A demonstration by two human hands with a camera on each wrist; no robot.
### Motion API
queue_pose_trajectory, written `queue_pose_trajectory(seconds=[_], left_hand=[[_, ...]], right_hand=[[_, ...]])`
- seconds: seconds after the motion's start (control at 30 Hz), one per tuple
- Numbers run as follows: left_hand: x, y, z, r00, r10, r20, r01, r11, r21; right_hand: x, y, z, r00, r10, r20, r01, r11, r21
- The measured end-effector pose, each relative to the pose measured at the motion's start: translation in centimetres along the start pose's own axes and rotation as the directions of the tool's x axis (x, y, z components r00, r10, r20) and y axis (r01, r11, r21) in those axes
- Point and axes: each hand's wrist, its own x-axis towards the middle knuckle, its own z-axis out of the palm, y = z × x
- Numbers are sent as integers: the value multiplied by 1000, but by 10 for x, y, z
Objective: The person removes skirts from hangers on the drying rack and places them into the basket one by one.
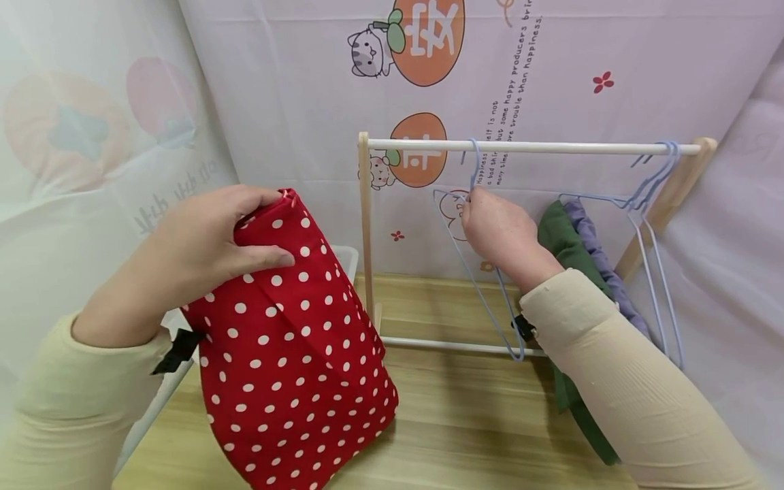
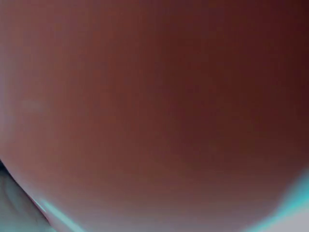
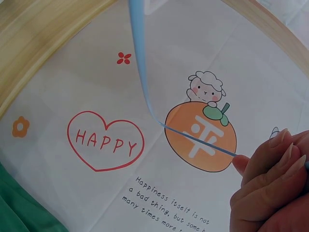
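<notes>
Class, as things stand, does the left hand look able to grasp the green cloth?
Probably not: the left hand is gripping the red dotted cloth, and the right hand, holding a blue hanger, seems to block the way across to the green cloth.

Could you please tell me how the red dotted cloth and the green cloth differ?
The red dotted cloth has white spots, while the green cloth looks plain. The left hand grips the red dotted cloth; the green cloth hangs near the right end of the rack, partly hidden by the right sleeve. Both are fabric.
</notes>
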Motion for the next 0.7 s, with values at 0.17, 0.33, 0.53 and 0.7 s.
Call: queue_pose_trajectory(seconds=[0.17, 0.33, 0.53, 0.7], left_hand=[[-2, -8, -7, 998, -44, 40, 46, 997, -55], [-5, -17, -11, 992, -93, 89, 100, 992, -74], [-7, -22, -14, 983, -124, 134, 134, 989, -63], [-7, -23, -13, 986, -113, 124, 117, 993, -20]], right_hand=[[0, 1, 0, 1000, 4, 0, -4, 1000, 1], [1, 2, 0, 1000, 12, 0, -12, 1000, 4], [2, 2, 1, 1000, 9, -8, -9, 1000, -2], [2, 2, 2, 1000, 6, -12, -6, 1000, -4]])
